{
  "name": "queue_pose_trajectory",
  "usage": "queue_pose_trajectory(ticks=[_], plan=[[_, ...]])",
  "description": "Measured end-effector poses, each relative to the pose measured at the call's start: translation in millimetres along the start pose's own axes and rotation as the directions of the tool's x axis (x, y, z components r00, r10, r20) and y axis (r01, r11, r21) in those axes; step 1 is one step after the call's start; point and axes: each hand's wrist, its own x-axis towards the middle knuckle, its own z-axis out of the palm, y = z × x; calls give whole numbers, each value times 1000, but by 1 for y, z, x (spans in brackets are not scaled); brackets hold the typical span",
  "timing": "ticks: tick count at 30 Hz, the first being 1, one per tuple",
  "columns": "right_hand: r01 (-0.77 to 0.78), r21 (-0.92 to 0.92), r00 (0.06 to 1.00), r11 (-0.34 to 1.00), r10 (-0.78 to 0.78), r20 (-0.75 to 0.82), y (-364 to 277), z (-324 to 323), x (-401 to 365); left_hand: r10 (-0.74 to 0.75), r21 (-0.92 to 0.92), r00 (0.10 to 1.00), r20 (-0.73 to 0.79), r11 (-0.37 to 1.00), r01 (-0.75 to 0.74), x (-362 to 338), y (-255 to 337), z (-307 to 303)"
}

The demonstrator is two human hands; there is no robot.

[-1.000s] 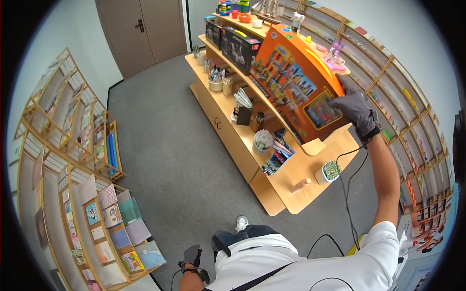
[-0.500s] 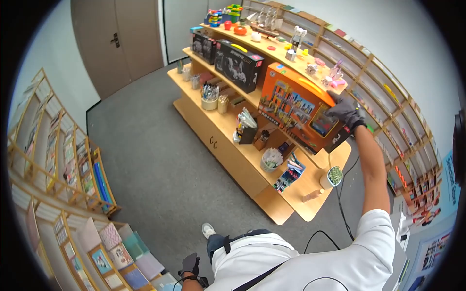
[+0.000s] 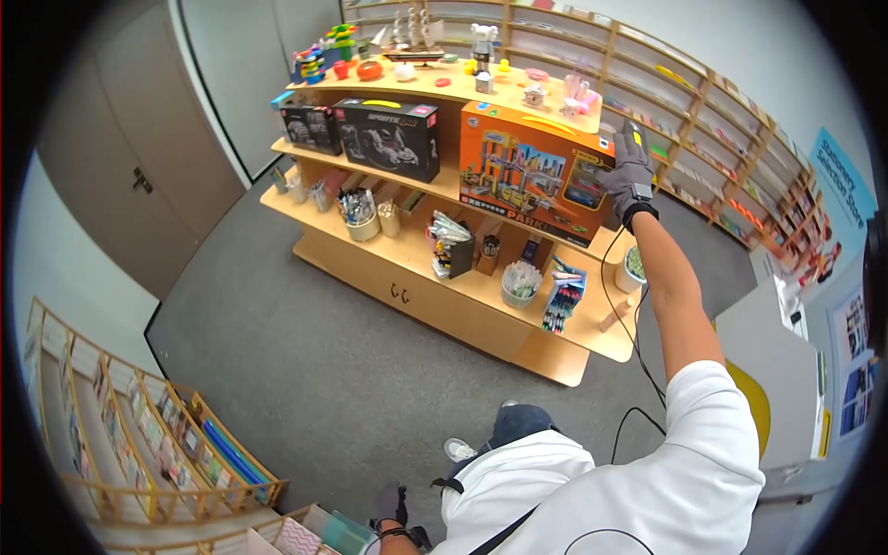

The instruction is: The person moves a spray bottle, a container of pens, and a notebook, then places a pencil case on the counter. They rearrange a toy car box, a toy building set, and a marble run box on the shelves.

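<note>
My right hand [image 3: 632, 174], in a dark grey glove, is against the right end of a large orange toy box [image 3: 518, 171]. Its fingers stretch upward along the box's side, and the thumb lies toward the front face. The box stands on the upper shelf of a wooden display unit, with a yellow handle on top and a printed toy parking garage on the front. Low by my body hangs my left hand [image 3: 391, 504], gloved too, fingers loosely apart and nothing visible in it.
Black toy boxes [image 3: 387, 139] stand left of the orange one. Pen cups [image 3: 359, 217], a plant pot [image 3: 633, 268] and a marker box [image 3: 563, 301] fill the lower shelf. A model ship [image 3: 412, 46] tops the unit. A cable [image 3: 638, 356] hangs near my right arm.
My view has turned to the right. The orange box now sits straighter on its shelf, and my right hand has moved from its top corner to its right side.
</note>
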Motion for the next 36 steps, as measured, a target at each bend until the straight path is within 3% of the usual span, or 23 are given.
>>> queue_pose_trajectory(ticks=[2,3,5,6,7,8,10,12,14,16,17,19,21,23,25,27,28,29,30,32,33,36], plan=[[-133,-3,979,991,131,-153,11,10,-17,-25,-44,999,46,999,27,4,34,-7],[-150,-19,979,989,146,-144,14,13,-23,-60,-106,995,86,992,69,7,46,-9],[-238,292,946,926,289,-144,7,31,-31,-97,-145,984,147,982,118,27,46,-17],[-272,439,924,856,360,-129,10,41,-36,-2,-47,986,166,999,10,49,31,-4],[-293,424,920,857,373,-117,11,53,-38,89,47,977,195,994,-100,68,16,9],[-289,580,923,762,383,-43,29,63,-53,177,136,957,227,968,-212,53,-1,21],[-283,822,923,493,374,94,44,94,-63,183,156,946,268,961,-230,58,8,9],[-338,823,908,457,389,157,29,100,-75,207,157,930,303,952,-263,92,38,-8],[-410,830,887,378,376,268,15,98,-93,317,303,903,291,864,-401,129,62,-27],[-395,827,892,401,385,239,12,108,-107,569,408,806,162,705,-580,171,89,-43],[-378,820,898,429,387,211,11,118,-114,178,124,966,187,971,-203,179,149,-67],[-369,813,900,452,391,192,6,141,-114,435,214,897,78,872,-441,247,192,-80],[-529,767,820,364,453,350,8,153,-125,314,-231,949,1,924,-305,264,286,-106],[-594,711,779,377,491,390,6,162,-137,254,-172,967,7,953,-249,241,410,-150],[-596,713,783,369,462,416,7,169,-139,575,-324,808,-128,746,-582,301,473,-145],[-599,688,789,409,445,423,8,166,-141,513,-400,858,-12,784,-475,294,563,-161],[-605,654,791,454,437,428,10,163,-140,595,-420,800,-75,709,-567,303,598,-158],[-602,654,794,459,430,429,11,160,-141,664,-433,735,-138,627,-648,313,627,-152],[-602,636,796,483,424,431,11,159,-141,662,-435,735,-145,625,-649,323,655,-148],[-595,621,803,510,416,427,11,157,-134,674,-172,685,-276,667,-725,344,702,-139],[-596,632,802,495,411,434,11,155,-133,672,-174,687,-278,668,-724,357,714,-137],[-617,643,784,454,425,453,4,152,-132,715,-556,697,55,602,-573,393,736,-124]])
